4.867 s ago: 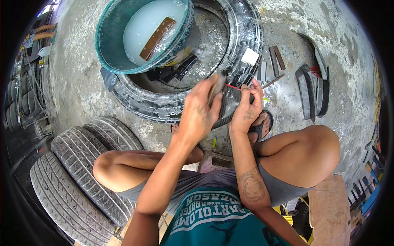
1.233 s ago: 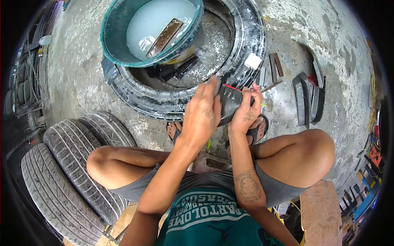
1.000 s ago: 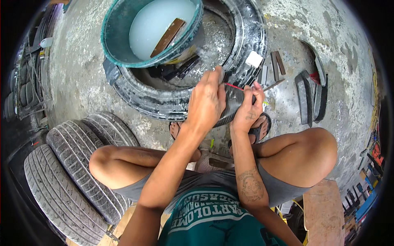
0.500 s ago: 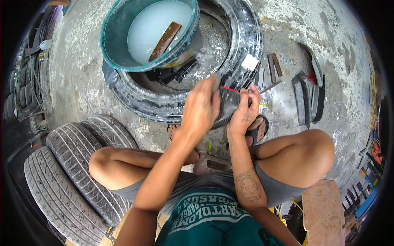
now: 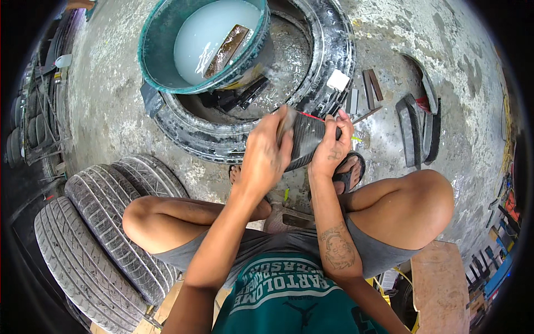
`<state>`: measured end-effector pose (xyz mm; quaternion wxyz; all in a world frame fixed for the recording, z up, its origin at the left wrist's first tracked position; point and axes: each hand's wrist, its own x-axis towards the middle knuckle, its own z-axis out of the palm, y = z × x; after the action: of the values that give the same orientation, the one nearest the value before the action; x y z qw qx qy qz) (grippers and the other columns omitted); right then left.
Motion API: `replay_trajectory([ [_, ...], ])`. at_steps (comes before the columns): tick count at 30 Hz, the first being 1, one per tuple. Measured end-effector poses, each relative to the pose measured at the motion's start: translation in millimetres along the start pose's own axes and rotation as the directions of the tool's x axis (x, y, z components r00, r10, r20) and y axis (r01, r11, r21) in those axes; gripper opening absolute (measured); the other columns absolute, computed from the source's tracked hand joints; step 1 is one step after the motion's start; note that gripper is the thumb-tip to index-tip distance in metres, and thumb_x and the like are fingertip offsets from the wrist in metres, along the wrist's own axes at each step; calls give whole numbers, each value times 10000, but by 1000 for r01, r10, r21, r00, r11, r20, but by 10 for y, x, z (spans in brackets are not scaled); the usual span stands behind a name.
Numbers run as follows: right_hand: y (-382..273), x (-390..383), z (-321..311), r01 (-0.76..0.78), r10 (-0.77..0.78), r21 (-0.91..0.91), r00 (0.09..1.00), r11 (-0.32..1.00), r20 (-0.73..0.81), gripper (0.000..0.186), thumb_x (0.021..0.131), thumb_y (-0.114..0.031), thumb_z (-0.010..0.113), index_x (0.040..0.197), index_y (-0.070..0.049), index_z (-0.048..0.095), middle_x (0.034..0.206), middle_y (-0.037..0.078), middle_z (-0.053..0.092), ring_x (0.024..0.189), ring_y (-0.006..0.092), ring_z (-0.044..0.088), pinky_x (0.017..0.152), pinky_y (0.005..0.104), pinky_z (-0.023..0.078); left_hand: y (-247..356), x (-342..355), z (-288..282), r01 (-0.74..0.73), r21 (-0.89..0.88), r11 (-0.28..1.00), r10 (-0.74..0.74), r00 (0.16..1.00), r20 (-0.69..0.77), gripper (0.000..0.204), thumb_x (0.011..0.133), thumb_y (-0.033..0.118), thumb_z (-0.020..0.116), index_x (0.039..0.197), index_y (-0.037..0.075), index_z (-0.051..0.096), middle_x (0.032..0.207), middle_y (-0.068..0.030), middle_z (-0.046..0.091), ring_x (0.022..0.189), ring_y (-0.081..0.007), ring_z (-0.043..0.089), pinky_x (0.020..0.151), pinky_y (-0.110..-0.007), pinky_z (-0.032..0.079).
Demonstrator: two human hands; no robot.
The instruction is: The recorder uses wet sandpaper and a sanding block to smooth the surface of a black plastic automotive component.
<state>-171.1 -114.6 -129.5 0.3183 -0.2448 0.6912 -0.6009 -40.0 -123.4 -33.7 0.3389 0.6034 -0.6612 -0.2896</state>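
Observation:
My right hand [image 5: 332, 146] grips the right end of a black ribbed rubber piece [image 5: 309, 139] with a thin red line along its far edge. My left hand [image 5: 268, 149] is closed at the left end of that piece. Between its fingers is a blurred grey-brown thing [image 5: 287, 119], pressed close to the rubber; motion hides its kind. Both hands are over the near side of a wet black tire [image 5: 206, 136] lying flat on the floor. My left palm side and the rubber's underside are hidden.
A green basin [image 5: 146, 55] of cloudy water rests on the tire, a brown block [image 5: 228, 51] in it. A white block [image 5: 337, 80] sits on the tire's right side. Dark strips [image 5: 371, 89] and curved black rubber pieces [image 5: 414, 131] lie rightward. Several tires [image 5: 83, 256] stand at left.
My left hand has shifted slightly, its fingers still blurred by quick motion at the rubber piece. The right hand keeps its grip. The view has moved a little.

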Motion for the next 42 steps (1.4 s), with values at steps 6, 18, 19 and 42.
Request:
replay_trajectory([
  [6, -125, -118, 110, -4, 4, 9, 1000, 1000, 1, 187, 929, -75, 745, 870, -14, 579, 1311, 145, 647, 1253, 308, 593, 1122, 416, 427, -80, 382, -25, -1, 94, 996, -4, 999, 49, 349, 945, 20, 709, 1275, -85, 663, 1073, -304, 737, 996, -451, 750, 882, -459, 583],
  [18, -60, -17, 17, 51, -52, -34, 998, 998, -21, 200, 934, -74, 761, 863, -25, 580, 1305, 140, 647, 1228, 304, 612, 1090, 422, 454, -122, 60, -1, -1, -21, 1000, 3, 998, 67, 402, 921, -16, 703, 1318, -61, 662, 1113, -326, 725, 1042, -372, 765, 915, -427, 573],
  [19, -69, -33, -9, 31, -32, -19, 999, 999, -23, 196, 934, -71, 760, 864, -23, 583, 1308, 143, 645, 1225, 310, 613, 1090, 424, 455, -42, -26, -39, 65, -21, 998, -62, 994, 88, 407, 922, -12, 699, 1323, -67, 661, 1149, -322, 727, 1073, -387, 759, 944, -418, 569],
  [42, -141, -113, 110, 28, -28, 7, 999, 1000, -19, 185, 936, -83, 752, 849, -16, 603, 1281, 142, 645, 1234, 307, 599, 1099, 415, 435, -211, 318, -106, 103, 41, 994, -105, 992, 65, 380, 929, 34, 718, 1294, -63, 672, 995, -261, 748, 895, -328, 755, 855, -399, 574],
])
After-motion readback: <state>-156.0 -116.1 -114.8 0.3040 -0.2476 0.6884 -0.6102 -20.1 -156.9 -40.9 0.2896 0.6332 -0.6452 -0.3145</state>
